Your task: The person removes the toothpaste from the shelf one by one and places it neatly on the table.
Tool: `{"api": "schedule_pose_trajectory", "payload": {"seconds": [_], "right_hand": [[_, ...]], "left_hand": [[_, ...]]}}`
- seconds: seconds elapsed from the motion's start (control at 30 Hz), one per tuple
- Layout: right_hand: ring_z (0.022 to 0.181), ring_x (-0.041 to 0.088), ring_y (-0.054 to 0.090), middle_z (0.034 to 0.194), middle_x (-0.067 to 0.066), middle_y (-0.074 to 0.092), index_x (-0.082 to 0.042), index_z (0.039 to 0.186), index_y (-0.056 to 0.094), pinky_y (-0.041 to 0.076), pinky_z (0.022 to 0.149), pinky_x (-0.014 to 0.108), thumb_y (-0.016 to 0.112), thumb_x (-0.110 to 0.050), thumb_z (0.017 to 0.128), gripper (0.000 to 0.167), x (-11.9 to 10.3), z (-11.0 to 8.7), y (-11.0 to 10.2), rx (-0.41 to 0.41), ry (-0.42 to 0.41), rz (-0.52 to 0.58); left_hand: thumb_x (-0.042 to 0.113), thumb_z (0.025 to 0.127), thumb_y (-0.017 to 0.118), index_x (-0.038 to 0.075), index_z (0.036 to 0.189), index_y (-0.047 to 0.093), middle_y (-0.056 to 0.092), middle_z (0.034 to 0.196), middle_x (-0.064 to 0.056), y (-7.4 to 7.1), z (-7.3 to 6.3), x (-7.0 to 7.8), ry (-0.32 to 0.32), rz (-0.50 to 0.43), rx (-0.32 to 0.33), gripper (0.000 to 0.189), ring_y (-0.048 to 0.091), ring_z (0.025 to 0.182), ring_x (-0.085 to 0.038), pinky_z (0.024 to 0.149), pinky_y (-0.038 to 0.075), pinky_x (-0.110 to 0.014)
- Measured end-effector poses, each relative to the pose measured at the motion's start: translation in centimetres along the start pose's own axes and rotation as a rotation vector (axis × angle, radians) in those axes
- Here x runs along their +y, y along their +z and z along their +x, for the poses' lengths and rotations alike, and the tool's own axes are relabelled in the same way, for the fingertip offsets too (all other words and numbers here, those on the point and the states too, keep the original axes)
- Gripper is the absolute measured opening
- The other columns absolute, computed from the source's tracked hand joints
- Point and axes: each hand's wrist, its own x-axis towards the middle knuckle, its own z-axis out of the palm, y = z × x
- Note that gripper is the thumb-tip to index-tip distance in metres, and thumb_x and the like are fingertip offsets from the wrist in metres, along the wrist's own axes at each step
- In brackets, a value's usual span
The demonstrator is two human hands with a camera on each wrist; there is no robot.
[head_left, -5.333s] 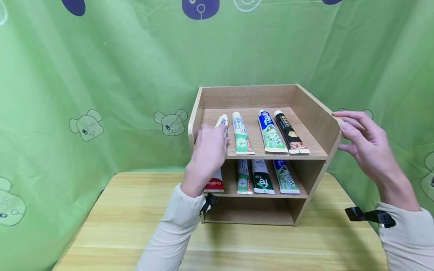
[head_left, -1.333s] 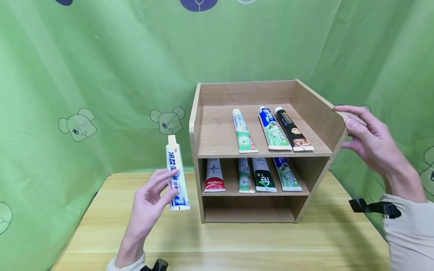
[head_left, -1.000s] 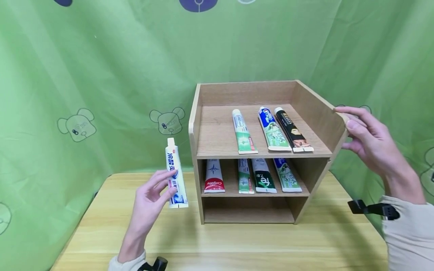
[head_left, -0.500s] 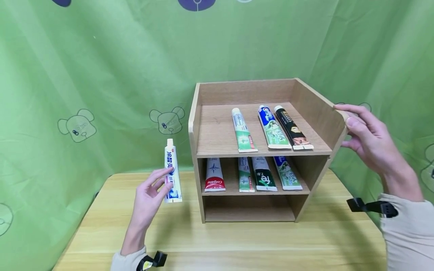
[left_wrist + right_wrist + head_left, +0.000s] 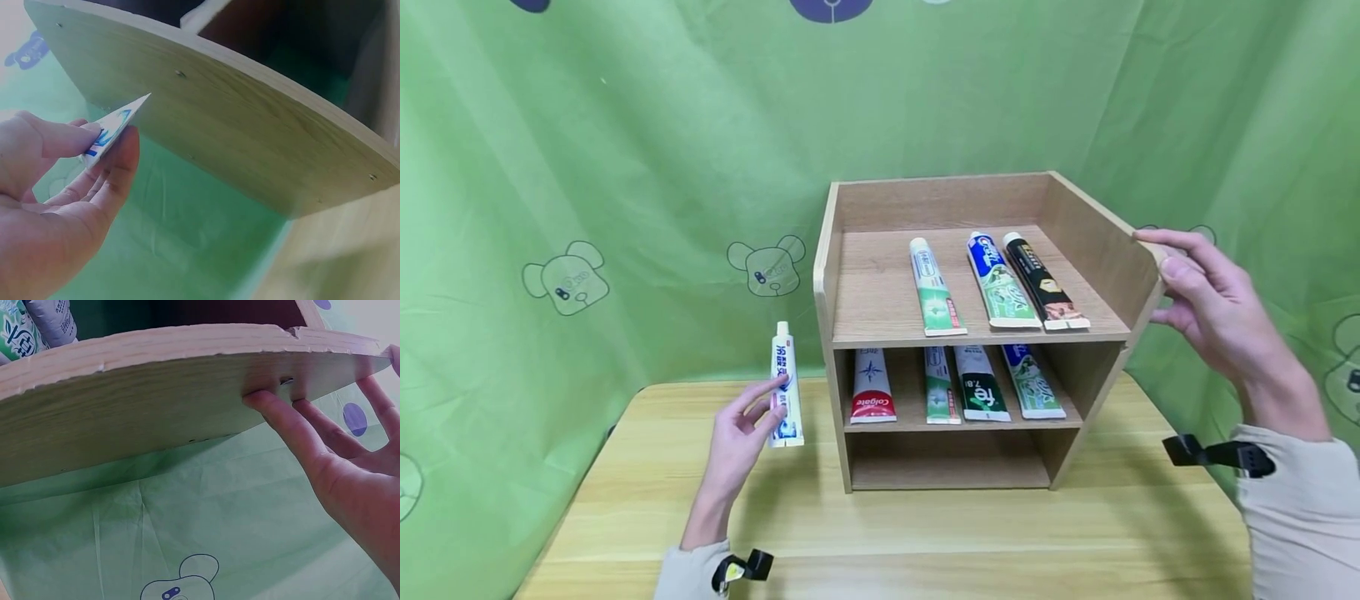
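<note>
My left hand pinches a white-and-blue toothpaste tube between thumb and fingers, cap upward, left of a wooden shelf unit. In the left wrist view the tube shows end-on near the unit's side panel. My right hand touches the unit's right side near its upper front corner. The right wrist view shows its extended fingers against the outer face of the panel. On the top board lie a green-white tube, a blue-green tube and a black tube.
The middle board holds a red-white Colgate tube, a narrow green tube, a white-and-dark-green tube and a blue-green tube. The unit stands on a wooden table before a green curtain.
My left hand has taken the white-and-blue tube off the top board's left side and carried it left and down beside the unit. My right hand stays at the unit's right side.
</note>
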Motion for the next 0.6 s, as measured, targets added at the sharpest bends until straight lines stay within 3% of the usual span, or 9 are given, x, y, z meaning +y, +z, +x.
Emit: {"api": "schedule_pose_trajectory", "payload": {"seconds": [0.17, 0.43, 0.6], "right_hand": [[0.104, 0.025, 0.067, 0.13, 0.021, 0.05, 0.014, 0.15, 0.031, 0.063, 0.082, 0.037, 0.027, 0.011, 0.106, 0.045, 0.1, 0.0, -0.1, -0.022, -0.011, 0.029], [0.102, 0.024, 0.067, 0.13, 0.02, 0.049, 0.013, 0.151, 0.032, 0.063, 0.081, 0.035, 0.028, 0.01, 0.106, 0.044, 0.1, -0.1, -0.2, -0.008, -0.009, 0.019], [0.102, 0.024, 0.066, 0.13, 0.02, 0.05, 0.012, 0.151, 0.032, 0.063, 0.081, 0.036, 0.028, 0.01, 0.107, 0.044, 0.2, 0.0, -0.2, -0.02, -0.012, 0.032]], "left_hand": [[-0.012, 0.093, 0.063, -0.005, 0.137, 0.059, 0.053, 0.144, -0.019, -0.1, 0.2, -1.1, -0.033, 0.02, 0.009, 0.044, 0.061, 0.124, -0.023, 0.098, 0.056, -0.033], [-0.011, 0.094, 0.062, -0.006, 0.137, 0.059, 0.052, 0.146, -0.021, -0.5, 0.4, -3.2, -0.089, 0.045, 0.02, 0.044, 0.053, 0.131, -0.039, 0.102, 0.052, -0.029], [-0.01, 0.094, 0.062, -0.005, 0.137, 0.059, 0.052, 0.146, -0.021, -0.7, 0.2, -4.6, -0.14, 0.047, 0.036, 0.044, 0.056, 0.128, -0.036, 0.1, 0.054, -0.028]]}}
